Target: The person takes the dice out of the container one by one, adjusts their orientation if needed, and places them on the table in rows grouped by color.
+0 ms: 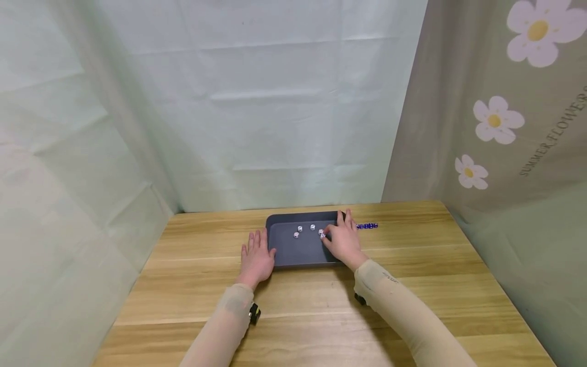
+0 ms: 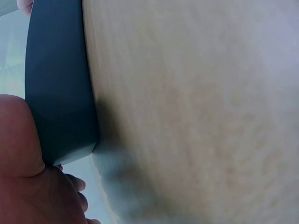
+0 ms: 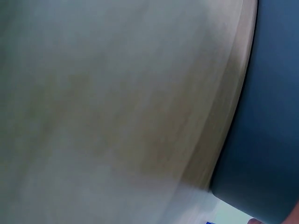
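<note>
Grey tray (image 1: 298,252), white dice (image 1: 313,227), blue dice (image 1: 370,225), wood-grained table (image 1: 302,316)

Pale beige fabric sleeves (image 1: 408,313) leave the left hand (image 1: 258,260) and right hand (image 1: 344,242) bare; small dark lettering (image 1: 390,277) marks the right one. A small black, yellow-marked block (image 1: 254,314) shows at the left wrist, a small black piece (image 1: 360,299) at the right.

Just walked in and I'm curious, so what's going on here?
A person is working with dice at a wooden table. Their right hand reaches into a dark grey tray, where thumb and forefinger seem to pinch a white die. The left hand lies at the tray's left side, fingers straight. Other white dice sit inside the tray, and a row of blue dice stands on the table to its right.
</note>
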Tool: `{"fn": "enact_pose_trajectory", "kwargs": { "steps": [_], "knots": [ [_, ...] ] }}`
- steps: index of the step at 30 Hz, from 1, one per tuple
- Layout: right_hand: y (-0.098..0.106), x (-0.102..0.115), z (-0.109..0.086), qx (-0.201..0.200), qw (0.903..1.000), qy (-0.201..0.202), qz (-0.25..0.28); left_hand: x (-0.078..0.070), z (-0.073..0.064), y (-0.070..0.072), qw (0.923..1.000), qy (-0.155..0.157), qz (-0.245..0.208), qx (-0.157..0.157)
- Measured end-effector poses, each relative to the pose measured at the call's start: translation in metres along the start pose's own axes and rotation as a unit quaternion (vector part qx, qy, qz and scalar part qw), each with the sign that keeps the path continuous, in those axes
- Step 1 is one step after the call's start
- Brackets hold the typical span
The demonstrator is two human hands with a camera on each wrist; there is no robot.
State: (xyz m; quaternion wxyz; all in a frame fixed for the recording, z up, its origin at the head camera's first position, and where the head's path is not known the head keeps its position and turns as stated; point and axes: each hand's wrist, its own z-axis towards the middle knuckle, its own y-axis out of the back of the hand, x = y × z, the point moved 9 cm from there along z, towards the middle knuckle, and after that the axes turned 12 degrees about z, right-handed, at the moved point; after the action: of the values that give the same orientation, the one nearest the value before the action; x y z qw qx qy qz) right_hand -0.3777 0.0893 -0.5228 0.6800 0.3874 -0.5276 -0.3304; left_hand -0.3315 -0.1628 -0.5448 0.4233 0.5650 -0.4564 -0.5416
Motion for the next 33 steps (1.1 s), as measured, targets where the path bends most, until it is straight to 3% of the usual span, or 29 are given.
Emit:
{"fn": "enact_pose_trajectory", "kwargs": {
  "steps": [33],
  "knots": [
    [0.0054,-0.003,-0.0012,0.012,0.9998,-0.001,0.015,0.0004,0.0004,0.0002,0.9999,-0.012,-0.003,0.002]
  ]
}}
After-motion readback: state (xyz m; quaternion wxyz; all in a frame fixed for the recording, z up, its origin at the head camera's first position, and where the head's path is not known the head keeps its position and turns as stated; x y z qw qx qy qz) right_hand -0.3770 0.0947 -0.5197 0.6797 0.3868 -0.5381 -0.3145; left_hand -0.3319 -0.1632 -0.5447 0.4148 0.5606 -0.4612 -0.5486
